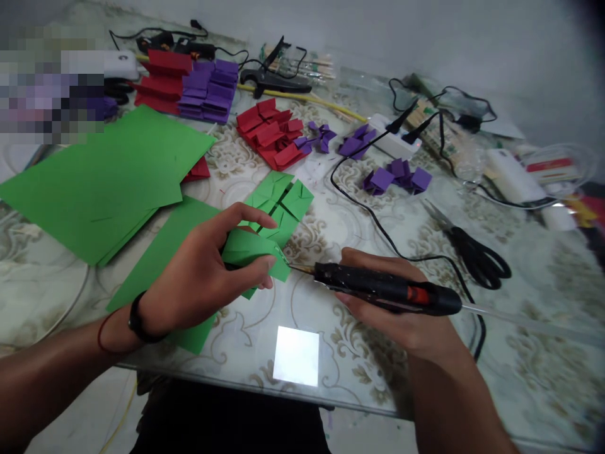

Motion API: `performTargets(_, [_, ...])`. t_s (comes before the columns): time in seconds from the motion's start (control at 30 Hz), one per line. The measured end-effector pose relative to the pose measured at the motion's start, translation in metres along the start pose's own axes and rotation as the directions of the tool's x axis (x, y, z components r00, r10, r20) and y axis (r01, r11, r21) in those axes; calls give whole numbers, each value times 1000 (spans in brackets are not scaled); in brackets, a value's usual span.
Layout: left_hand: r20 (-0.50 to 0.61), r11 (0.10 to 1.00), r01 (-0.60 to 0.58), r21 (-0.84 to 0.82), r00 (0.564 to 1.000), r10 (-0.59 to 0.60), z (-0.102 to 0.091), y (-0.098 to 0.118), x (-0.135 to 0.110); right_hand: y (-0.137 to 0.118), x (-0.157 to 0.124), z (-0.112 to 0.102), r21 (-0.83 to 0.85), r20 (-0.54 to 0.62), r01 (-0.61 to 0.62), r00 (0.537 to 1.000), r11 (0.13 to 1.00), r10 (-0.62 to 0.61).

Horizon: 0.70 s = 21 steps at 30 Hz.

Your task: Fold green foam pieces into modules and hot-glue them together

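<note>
My left hand (pixel 203 274) pinches a folded green paper piece (pixel 250 252) just above the glass table. My right hand (pixel 401 315) grips a black glue gun (pixel 382 289) with a red trigger, held level. Its metal nozzle points left and touches the edge of the folded green piece. Several more folded green pieces (pixel 281 202) lie on the table just behind my left hand. A clear glue stick sticks out of the gun's back end to the right.
Green paper sheets (pixel 104 176) cover the left of the table. Stacks of red (pixel 271 132) and purple folded pieces (pixel 208 91) lie at the back. Black scissors (pixel 472 252), a power strip (pixel 394 142) and cables are on the right.
</note>
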<state>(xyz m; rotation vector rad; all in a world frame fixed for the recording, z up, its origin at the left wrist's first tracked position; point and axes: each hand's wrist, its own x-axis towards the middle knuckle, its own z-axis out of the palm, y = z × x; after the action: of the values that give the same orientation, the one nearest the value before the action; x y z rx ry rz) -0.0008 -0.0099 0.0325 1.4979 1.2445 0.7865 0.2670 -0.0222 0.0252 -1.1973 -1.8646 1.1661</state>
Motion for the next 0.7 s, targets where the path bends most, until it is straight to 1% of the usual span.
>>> performTargets(0.2, [-9, 1000, 2, -8, 1000, -2, -1, 1, 0, -2, 2, -1, -20, 22, 11, 1000, 1000, -11])
performTargets(0.43, [-8, 1000, 1, -12, 1000, -2, 0, 0, 0, 1, 2, -1, -43, 38, 35, 999, 998, -34])
performTargets(0.7, [-16, 1000, 1, -20, 1000, -1, -1, -1, 1, 3, 1, 0, -19, 36, 29, 999, 999, -28])
